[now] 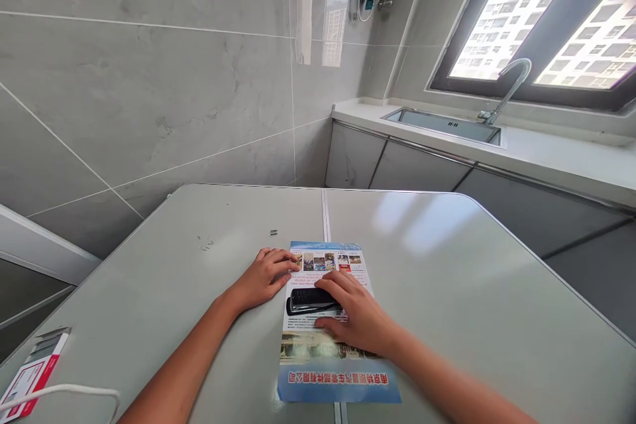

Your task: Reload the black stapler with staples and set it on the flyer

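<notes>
A printed flyer (308,344) with blue bands and small photos lies on the table, its text upside down to me. On its middle rests a black stapler (311,300), pointing left and right. My right hand (358,315) curls around the stapler's right end, fingers on the far side and thumb on the near side; that end is partly hidden. At the flyer's upper left edge, my left hand (265,276) lies with its fingertips on the paper and holds nothing.
A few short staple strips (273,232) lie beyond my left hand, with loose staples (205,244) farther left. A red and white package (37,371) and a white cable (74,387) are at the lower left. Past the grey table (472,291), a counter holds a sink (442,124).
</notes>
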`<state>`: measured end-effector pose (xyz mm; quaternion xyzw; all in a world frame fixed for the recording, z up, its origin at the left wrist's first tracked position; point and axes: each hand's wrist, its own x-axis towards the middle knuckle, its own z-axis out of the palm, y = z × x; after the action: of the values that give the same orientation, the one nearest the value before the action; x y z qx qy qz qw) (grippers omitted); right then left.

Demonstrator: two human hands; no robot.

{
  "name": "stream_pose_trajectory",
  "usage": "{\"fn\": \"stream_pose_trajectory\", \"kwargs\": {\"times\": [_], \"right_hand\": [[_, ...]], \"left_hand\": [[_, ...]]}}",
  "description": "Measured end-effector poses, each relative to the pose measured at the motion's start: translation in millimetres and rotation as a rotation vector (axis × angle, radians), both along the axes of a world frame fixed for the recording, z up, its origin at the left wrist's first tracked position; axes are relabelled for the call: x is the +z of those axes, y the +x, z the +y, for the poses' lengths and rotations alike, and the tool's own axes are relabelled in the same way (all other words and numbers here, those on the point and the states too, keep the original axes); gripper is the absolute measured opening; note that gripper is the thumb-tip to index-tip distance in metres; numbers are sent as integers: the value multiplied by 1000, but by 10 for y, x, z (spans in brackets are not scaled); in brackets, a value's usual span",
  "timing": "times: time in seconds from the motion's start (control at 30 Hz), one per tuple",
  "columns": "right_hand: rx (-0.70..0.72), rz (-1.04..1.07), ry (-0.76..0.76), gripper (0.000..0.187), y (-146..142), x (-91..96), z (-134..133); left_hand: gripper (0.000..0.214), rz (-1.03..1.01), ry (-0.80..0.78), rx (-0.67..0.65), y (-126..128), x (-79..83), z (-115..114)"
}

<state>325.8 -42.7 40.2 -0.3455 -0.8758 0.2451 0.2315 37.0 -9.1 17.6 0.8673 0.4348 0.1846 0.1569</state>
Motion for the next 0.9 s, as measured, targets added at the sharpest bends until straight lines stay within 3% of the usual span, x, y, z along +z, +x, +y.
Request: {"fn": "stream_pose_trajectory", "kwargs": {"times": [0.17,0.4,0.77,0.9], "right_hand": [[-53,54,67,24,-11,-167,-4],[-205,148,114,27,166,-263,144],[-218,143,61,28,208,-299,254],[-219,244,105,34,244,-261,292]], "left_hand": [[31,8,-1,1,1,-5,-2],[29,20,-29,9,11,7,-2],[29,30,-23,-4,11,13,0],[30,10,-11,-10,13,7,1]]}}
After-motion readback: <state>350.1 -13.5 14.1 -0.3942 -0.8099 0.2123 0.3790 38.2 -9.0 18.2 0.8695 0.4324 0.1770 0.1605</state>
